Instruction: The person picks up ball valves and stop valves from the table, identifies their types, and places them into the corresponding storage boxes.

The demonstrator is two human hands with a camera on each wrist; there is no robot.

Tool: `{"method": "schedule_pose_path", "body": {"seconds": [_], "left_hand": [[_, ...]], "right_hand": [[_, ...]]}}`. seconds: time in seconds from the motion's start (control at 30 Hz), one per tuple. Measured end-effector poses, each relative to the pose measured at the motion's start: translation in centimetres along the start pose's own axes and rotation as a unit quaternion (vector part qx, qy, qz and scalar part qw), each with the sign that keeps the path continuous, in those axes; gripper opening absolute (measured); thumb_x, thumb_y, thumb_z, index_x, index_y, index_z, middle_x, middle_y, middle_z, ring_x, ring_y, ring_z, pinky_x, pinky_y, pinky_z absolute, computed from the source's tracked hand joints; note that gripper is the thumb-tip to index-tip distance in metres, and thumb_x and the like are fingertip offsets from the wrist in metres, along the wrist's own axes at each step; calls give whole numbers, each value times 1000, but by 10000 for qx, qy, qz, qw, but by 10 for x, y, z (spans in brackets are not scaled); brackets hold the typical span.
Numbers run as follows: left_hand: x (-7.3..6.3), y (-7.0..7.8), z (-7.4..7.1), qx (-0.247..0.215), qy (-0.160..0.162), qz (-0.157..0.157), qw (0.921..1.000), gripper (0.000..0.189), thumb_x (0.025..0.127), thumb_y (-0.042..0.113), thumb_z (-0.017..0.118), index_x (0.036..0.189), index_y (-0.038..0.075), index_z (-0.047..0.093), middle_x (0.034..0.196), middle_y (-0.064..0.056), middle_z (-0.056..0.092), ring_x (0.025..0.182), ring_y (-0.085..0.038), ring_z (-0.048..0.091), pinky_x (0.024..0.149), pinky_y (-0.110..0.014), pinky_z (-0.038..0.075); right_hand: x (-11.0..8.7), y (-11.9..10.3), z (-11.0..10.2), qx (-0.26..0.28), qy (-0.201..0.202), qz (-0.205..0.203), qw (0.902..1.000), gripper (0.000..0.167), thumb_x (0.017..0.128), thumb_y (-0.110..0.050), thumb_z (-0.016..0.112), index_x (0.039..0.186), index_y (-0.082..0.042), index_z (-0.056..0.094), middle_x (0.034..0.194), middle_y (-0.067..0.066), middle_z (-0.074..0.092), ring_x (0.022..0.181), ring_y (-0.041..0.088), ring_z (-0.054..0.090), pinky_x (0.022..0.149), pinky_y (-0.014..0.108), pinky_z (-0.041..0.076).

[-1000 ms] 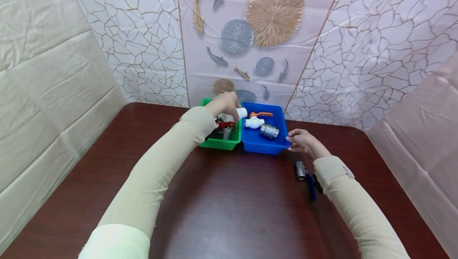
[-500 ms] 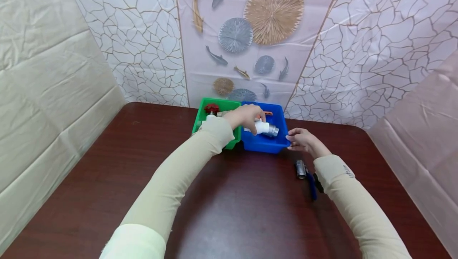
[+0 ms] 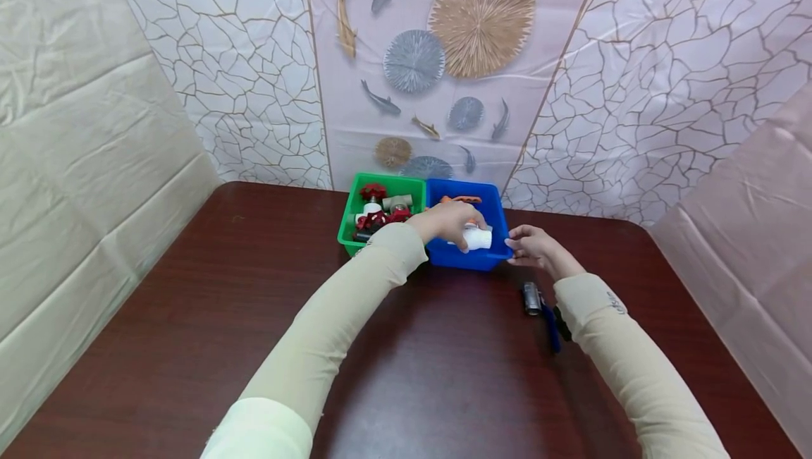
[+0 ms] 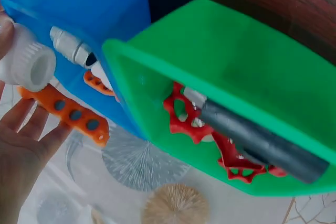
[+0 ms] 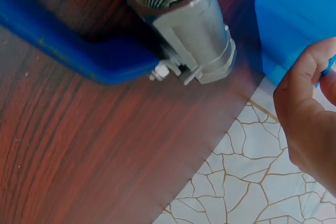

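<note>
My left hand grips a white plastic ball valve with an orange lever handle, over the blue bin. Inside that bin, the left wrist view shows a metal coupling-like fitting and part of another white valve with an orange handle. At the bin's near right corner, my right hand pinches the rim between thumb and fingers. Close to the right wrist lies a metal ball valve with a blue lever handle, its threaded opening visible.
A green bin touches the blue one on its left. It contains several valves with red handwheels and a dark handle-like bar. Both bins stand near the back edge of the dark wooden table, before a patterned wall covering.
My left hand has carried the white ball valve rightward out of the green bin and over the blue bin, now lower and nearer its front. My right hand stays on the rim.
</note>
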State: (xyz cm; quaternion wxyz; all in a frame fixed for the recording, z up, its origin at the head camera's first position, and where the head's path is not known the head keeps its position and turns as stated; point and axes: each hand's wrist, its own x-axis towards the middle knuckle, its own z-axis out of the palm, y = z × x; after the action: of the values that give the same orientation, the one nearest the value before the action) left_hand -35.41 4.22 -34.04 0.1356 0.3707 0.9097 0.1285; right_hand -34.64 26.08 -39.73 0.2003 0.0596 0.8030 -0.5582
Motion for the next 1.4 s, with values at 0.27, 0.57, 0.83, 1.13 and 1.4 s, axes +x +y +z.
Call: {"method": "schedule_pose_path", "body": {"seconds": [0.27,0.57,0.83,1.13,1.4], "left_hand": [[5,-2,12,-279,-121,9,9995,55,85,23,71,135,14,52,140,-3,50,125,-18,47,107,-33,37],[18,0,26,-415,-145,-130,9989,52,89,23,66,137,12,49,139,-5,51,123,-19,47,107,-31,36],[27,-1,27,-428,-94,-219,9988,51,93,26,60,141,16,46,143,-5,46,133,-22,40,111,-36,33],[37,-11,39,84,-44,-34,9999,45,92,19,61,136,21,52,142,-5,46,132,-22,38,111,-38,32],[37,-15,38,-80,39,74,9999,46,91,21,62,136,20,52,135,-9,40,122,-19,38,102,-29,39]], "right_hand": [[-9,-8,14,-165,399,125,9990,15,97,-7,47,109,1,43,76,3,51,59,9,54,64,24,55],[-6,-8,15,-31,506,502,9975,25,98,-8,46,118,6,44,77,4,50,62,10,53,62,21,54],[-10,-15,16,58,534,447,9976,29,98,-8,45,122,8,43,73,2,51,62,8,52,60,19,53],[-10,-11,16,-126,612,498,9968,31,98,-7,44,124,9,42,72,2,52,61,8,53,60,20,53],[-11,-12,13,-195,641,476,9966,31,98,-9,45,124,9,42,76,2,51,62,8,52,60,20,53]]}}
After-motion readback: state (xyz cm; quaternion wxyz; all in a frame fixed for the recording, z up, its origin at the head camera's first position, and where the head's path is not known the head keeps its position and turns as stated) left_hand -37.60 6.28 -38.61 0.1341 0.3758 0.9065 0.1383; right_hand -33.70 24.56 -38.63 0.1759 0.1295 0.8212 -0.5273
